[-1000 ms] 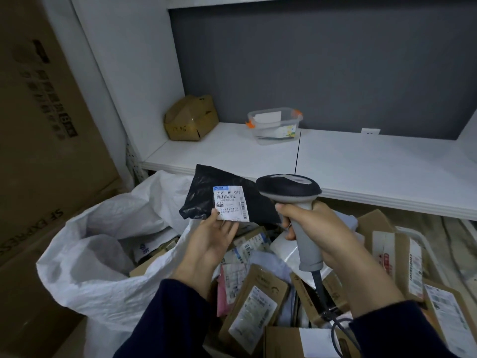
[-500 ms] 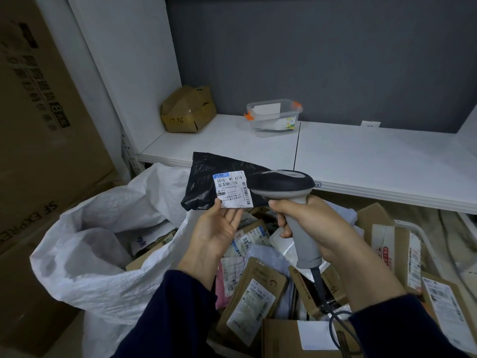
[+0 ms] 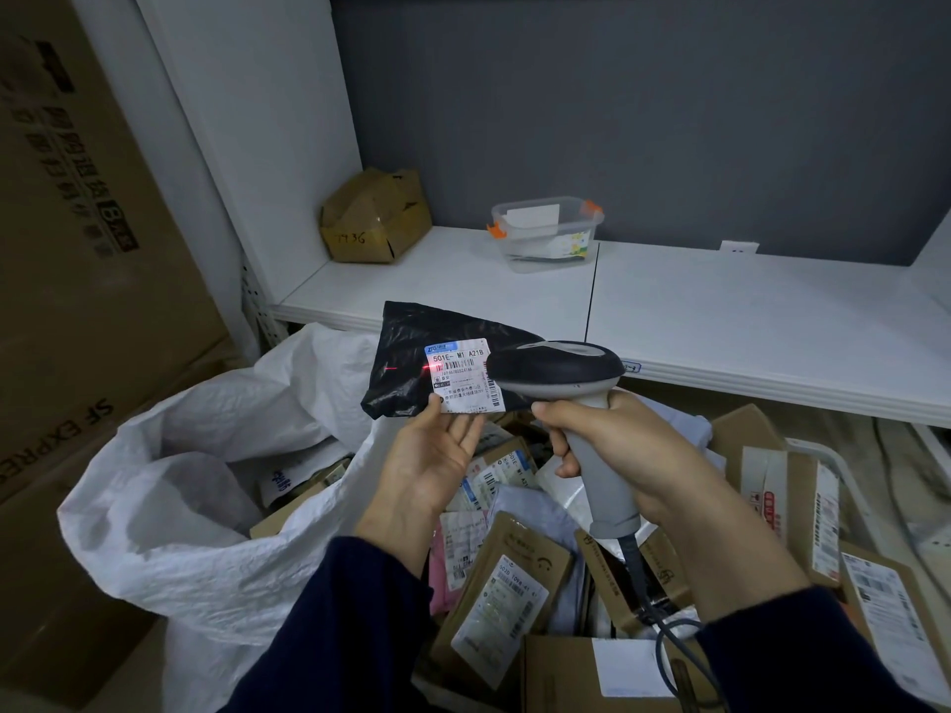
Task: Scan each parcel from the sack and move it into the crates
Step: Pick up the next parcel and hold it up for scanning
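Over the meeting of sack (image 3: 195, 512) and crate (image 3: 829, 458), the black parcel (image 3: 411, 347) is pinched at its lower edge by the left hand (image 3: 435, 458), thumb on the label (image 3: 460, 378), fingers (image 3: 465, 437) behind. A red line (image 3: 425, 370) falls on the label. The right hand (image 3: 635, 455) is clamped round the scanner (image 3: 561, 373), whose head sits just beside the label. More parcels (image 3: 507, 604) fill the crate below, and a white shelf (image 3: 746, 321) stands behind.

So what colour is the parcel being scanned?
Black plastic parcel with a white label, seen best in the head view.
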